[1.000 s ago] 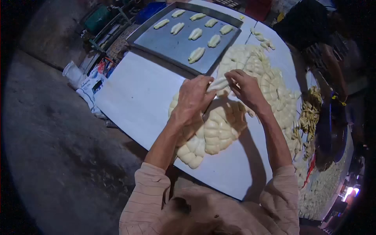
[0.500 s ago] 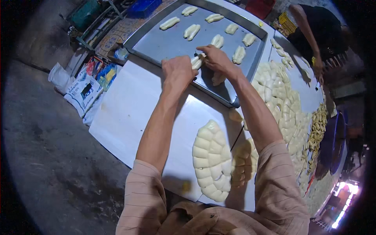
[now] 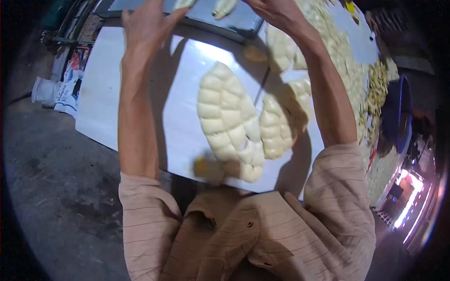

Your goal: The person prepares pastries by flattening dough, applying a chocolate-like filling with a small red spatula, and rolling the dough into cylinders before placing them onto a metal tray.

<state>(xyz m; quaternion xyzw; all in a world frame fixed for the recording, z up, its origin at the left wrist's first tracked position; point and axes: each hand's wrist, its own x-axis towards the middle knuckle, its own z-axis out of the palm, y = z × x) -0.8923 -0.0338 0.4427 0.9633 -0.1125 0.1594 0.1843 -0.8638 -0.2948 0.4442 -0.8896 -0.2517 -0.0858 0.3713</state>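
Observation:
At the top edge of the picture, my left hand (image 3: 151, 22) is over the near wall of the metal tray (image 3: 213, 29), thumb and fingers spread. My right hand (image 3: 277, 13) is at the tray's right side; its fingertips run out of the picture, so I cannot tell whether it holds anything. Two pale shaped dough pieces, one near my left thumb (image 3: 184, 4) and one farther right (image 3: 224, 8), lie on the tray between my hands. Below the tray, a scored oval slab of dough (image 3: 226, 108) rests on the white table (image 3: 96, 89).
A smaller scored dough piece (image 3: 275, 126) lies beside the slab. More cut dough (image 3: 330, 42) covers the table's right side, with a heap of small strips (image 3: 375, 96) beyond it. A purple tub (image 3: 403, 112) stands at the right; a white sack (image 3: 68, 96) at the left.
The view has tipped down, pushing the tray toward the top edge. My hands have moved apart, and the dough piece that was between them now lies on the tray.

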